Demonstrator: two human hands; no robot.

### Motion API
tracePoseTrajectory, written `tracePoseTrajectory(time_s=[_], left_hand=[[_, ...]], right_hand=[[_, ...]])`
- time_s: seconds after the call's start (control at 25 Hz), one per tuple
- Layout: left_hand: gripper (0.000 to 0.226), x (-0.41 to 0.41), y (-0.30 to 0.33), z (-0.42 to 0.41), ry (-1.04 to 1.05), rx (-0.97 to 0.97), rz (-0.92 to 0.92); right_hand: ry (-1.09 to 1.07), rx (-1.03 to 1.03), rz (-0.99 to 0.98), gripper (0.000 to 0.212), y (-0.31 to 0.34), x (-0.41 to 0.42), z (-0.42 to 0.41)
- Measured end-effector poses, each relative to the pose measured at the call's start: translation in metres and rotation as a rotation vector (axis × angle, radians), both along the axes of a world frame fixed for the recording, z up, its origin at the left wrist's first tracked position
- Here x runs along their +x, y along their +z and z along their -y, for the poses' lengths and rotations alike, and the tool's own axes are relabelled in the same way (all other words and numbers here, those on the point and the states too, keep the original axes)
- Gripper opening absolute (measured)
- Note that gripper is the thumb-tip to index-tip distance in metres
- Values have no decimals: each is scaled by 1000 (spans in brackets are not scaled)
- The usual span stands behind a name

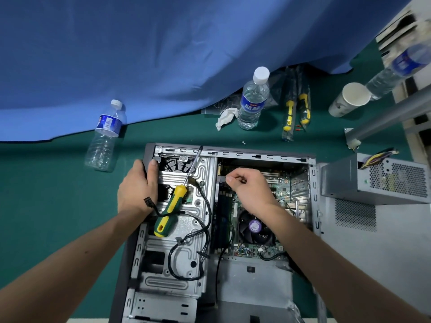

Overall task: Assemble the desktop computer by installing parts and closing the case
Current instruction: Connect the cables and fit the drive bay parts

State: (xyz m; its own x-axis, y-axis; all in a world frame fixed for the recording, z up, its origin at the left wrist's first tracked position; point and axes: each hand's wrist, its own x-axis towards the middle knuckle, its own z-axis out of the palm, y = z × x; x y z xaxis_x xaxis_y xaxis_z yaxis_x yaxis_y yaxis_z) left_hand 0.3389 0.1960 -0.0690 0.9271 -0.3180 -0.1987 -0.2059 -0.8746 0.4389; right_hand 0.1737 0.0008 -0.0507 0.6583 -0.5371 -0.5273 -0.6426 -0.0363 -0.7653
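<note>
The computer case [233,271] lay open on its side on the green desk [58,206], side panel off, so the job stood at the parts-fitting stage, well short of closing. The left hand [137,187] gripped the case's left wall near its far corner, thumb hooked over the rim, apparently steadying it. The right hand [249,187] hovered inside the case over the motherboard [279,190], beyond the CPU fan [255,227], its fingers curled and pinched together; whether they held a small screw or connector could not be told. A yellow-green screwdriver [172,206] rested untouched on the drive cage inside the case, between the two hands. The power supply [377,180] sat outside, just beside the case's right wall, still uninstalled. The next move likely called for seating whatever the fingertips worked at, then reaching for the screwdriver; loose black cables [205,231] beside the cage would need keeping clear
</note>
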Motion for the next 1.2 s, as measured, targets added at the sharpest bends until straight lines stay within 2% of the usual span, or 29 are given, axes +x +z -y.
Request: tracePoseTrajectory(time_s=[0.52,1.2], left_hand=[[44,-1,0,1,12,0,1],[44,0,0,1,6,-5,-2]], right_hand=[[-39,-7,-2,19,5,-3,3],[34,-35,-56,19,1,2,4]])
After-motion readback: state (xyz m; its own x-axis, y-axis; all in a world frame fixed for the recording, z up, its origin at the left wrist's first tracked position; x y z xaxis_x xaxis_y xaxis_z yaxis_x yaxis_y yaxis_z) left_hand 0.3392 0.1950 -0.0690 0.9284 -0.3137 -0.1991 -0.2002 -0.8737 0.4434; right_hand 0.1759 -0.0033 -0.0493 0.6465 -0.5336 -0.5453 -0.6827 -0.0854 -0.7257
